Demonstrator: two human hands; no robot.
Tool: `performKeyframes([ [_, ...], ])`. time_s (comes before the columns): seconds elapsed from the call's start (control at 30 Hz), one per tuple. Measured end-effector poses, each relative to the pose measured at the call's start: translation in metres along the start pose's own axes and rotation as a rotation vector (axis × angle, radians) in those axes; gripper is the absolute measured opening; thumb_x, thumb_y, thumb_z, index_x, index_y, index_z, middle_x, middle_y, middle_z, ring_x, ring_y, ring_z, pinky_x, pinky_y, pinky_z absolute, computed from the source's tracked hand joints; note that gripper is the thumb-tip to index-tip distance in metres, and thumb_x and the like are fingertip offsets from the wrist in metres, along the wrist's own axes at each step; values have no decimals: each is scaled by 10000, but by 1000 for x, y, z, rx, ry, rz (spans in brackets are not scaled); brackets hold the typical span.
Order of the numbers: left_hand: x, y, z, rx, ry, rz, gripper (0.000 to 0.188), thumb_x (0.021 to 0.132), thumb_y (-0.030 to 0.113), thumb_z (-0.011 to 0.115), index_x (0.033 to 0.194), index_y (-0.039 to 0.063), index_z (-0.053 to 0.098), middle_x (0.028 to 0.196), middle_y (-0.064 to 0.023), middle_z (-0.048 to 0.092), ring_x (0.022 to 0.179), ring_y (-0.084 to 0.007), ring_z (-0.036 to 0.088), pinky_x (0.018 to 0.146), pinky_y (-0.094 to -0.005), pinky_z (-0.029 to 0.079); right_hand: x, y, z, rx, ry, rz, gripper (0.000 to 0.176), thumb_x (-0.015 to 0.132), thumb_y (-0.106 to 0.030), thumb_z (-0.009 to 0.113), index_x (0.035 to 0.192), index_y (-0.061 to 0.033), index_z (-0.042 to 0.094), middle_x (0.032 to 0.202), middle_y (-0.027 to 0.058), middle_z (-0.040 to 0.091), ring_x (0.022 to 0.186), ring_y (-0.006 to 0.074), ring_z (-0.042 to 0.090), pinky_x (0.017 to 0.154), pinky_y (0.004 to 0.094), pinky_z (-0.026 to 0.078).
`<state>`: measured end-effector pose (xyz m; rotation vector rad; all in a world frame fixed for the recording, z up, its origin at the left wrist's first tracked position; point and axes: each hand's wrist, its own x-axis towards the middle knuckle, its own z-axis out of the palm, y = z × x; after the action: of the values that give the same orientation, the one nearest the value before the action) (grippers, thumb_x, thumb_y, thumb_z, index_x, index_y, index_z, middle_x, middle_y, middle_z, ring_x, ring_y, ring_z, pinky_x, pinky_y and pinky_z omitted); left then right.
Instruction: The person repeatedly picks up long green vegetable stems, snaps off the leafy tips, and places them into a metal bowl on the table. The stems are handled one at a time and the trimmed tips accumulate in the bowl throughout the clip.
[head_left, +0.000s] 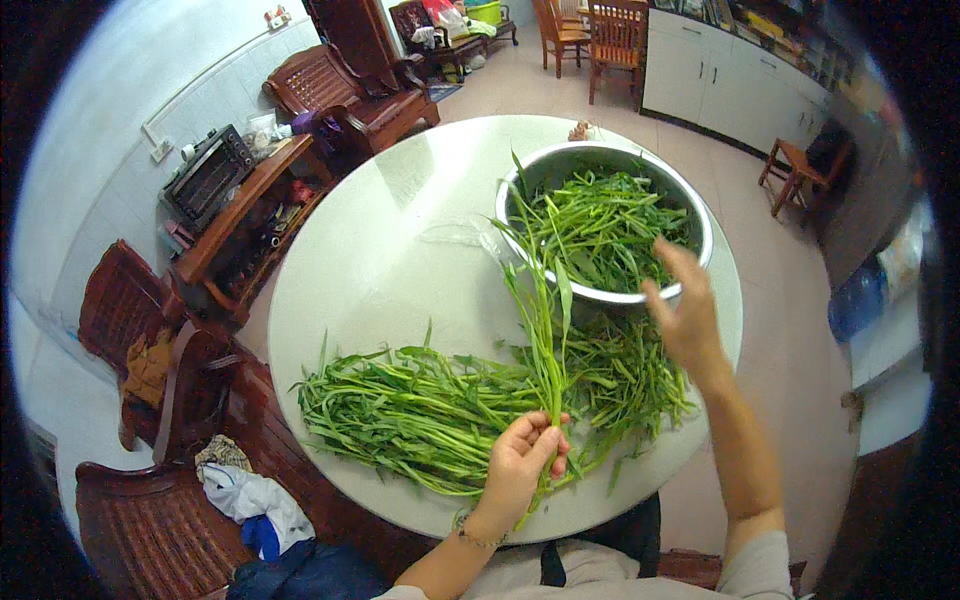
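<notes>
My left hand (529, 450) grips a small bunch of water spinach stems (546, 352) by the lower ends, with the leafy tips pointing away over the table. My right hand (684, 307) is slightly blurred, fingers spread and nothing visible in them, at the near right rim of a large metal basin (600, 294). Cut greens (607, 225) fill much of that basin. Left of my left hand lies a thick pile of long water spinach (412, 416), its stems running sideways. A looser heap of leafy pieces (622, 375) spreads between the basin and the table's near right edge.
Everything stands on a round pale table (352, 277). A clear plastic bag (465, 234) lies left of the basin, and a small brownish bunch (579, 131) sits behind it. Wooden armchairs (315, 82) and a low shelf with a toaster oven (210, 180) stand to the left.
</notes>
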<state>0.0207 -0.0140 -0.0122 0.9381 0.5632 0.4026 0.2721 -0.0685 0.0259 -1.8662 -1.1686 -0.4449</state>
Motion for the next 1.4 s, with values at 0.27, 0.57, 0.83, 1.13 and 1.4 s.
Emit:
performKeyframes([
  [0.27, -1, -12, 4, -32, -92, -75, 311, 928, 78, 539, 1220, 15, 452, 922, -79, 621, 653, -133, 596, 604, -259, 521, -63, -58, 22, 965, -587, 710, 175, 867, -155, 668, 929, 4, 631, 741, 13, 622, 578, 54, 538, 501, 201, 438],
  [0.57, 9, -16, 6, -161, 54, -15, 191, 897, 63, 601, 1065, 68, 508, 874, -34, 595, 569, -107, 503, 468, -220, 383, -89, -47, 5, 826, -578, 899, 303, 849, -158, 682, 1093, -11, 578, 798, 23, 614, 589, 72, 550, 504, 209, 434],
  [0.83, 5, -17, 8, -209, -16, -72, 334, 903, 60, 591, 1205, 41, 447, 913, -39, 551, 606, -97, 519, 478, -217, 416, -77, -52, -11, 227, -44, -180, 314, 732, 20, 699, 1033, -45, 635, 860, 89, 529, 706, 189, 549, 579, 284, 466],
  [1.13, 2, -24, 9, -28, 37, -18, 389, 887, -22, 559, 1238, 62, 412, 938, -54, 533, 557, -107, 474, 436, -230, 387, -60, -69, -9, -61, -265, -306, 324, 689, -82, 695, 1009, -80, 636, 936, 69, 522, 821, 240, 535, 686, 351, 461],
  [1.4, 1, -21, 12, 1, 95, -19, 357, 896, -7, 552, 1226, 59, 432, 990, -47, 524, 549, -86, 450, 430, -210, 345, -68, -53, -8, -113, -314, -602, 310, 635, -84, 728, 934, -112, 650, 912, 38, 543, 837, 233, 560, 690, 352, 471],
])
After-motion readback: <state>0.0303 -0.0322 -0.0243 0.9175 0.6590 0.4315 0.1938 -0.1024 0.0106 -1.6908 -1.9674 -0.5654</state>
